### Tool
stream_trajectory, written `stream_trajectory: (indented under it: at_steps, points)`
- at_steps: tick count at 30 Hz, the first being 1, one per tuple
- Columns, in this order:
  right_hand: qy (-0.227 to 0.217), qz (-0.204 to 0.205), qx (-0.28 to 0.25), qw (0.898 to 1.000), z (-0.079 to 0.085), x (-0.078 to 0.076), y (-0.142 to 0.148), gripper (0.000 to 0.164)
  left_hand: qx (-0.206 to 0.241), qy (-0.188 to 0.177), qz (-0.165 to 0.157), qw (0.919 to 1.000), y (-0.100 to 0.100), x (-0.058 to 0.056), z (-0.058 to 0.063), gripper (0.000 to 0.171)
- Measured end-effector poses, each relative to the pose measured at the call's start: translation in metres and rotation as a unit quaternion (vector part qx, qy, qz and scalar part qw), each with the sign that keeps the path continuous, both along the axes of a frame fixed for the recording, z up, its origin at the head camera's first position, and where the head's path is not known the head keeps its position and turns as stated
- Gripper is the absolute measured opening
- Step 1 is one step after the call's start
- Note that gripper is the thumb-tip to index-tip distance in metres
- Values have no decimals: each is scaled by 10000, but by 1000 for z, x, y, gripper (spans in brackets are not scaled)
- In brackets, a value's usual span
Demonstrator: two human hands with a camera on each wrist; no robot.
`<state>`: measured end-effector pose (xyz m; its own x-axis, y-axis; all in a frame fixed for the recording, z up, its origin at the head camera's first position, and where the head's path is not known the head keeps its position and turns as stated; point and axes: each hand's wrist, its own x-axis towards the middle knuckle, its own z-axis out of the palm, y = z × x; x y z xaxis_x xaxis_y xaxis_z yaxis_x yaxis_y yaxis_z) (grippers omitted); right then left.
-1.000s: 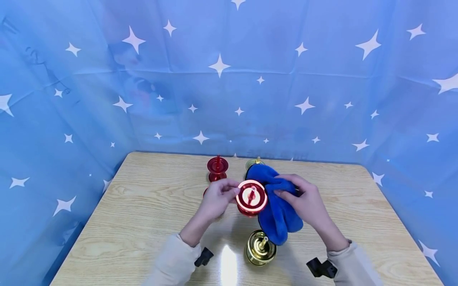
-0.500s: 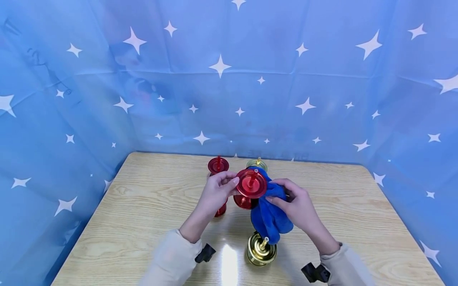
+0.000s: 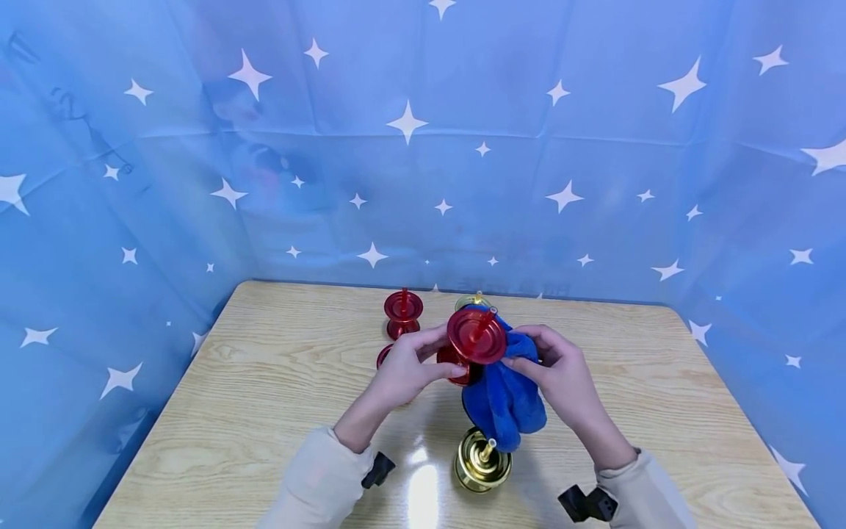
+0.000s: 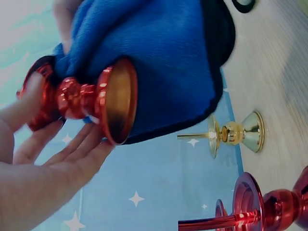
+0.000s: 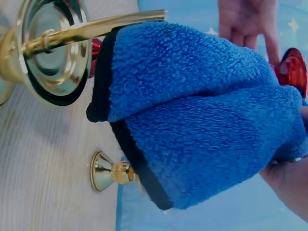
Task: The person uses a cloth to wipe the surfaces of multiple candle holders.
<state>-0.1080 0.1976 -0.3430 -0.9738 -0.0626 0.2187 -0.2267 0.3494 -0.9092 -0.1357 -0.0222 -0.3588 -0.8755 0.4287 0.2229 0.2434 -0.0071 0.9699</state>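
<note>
Left grip (image 3: 411,369): pinching the red candlestick (image 3: 472,334), my thumb on one side and my fingers on the other. The candlestick is off the bench (image 3: 277,411), dish and spike uppermost, spike leaning to the right in the head view. From the left wrist its hollow foot shows, my fingers running along beneath the stem.

Right grip (image 3: 560,376): pinching the blue cloth (image 3: 505,400) between thumb and fingers. The cloth is bunched at my fingers and hangs in loose folds, dark trim along its edge. It lies against the held candlestick, on the right side in the head view; I cannot tell how far round the stem it reaches.

Below the cloth, the near gold candlestick (image 3: 477,470) stands upright on the bench. The cloth's lower end comes just beside its spike; contact cannot be told. The far gold candlestick (image 4: 233,133) also stands upright, partly hidden by the cloth in the head view.

Beyond my left fingers stands the far red candlestick (image 3: 403,308), upright. Another red candlestick (image 3: 383,357) is mostly hidden behind my left grip.

Surroundings: blue curtain (image 3: 463,88) with white stars behind the bench; pale sleeves (image 3: 324,477) on both my arms.
</note>
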Motion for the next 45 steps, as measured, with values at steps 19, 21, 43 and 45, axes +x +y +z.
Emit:
stream_trajectory:
  at_steps: [19,21,43,45]
  points:
    - [643,267,117,9975,3,1,-8,34,-46,-107,876,9961,11,4,4,26]
    - [686,309,199,9970,2,1,-9,35,-97,-76,934,9956,12,5,5,25]
    - [1689,270,1111,9790,2,5,-17,35,-650,-73,772,9949,10,5,3,28]
    - [1191,463,579,9901,0,3,-13,33,-358,-253,599,9972,8,5,3,28]
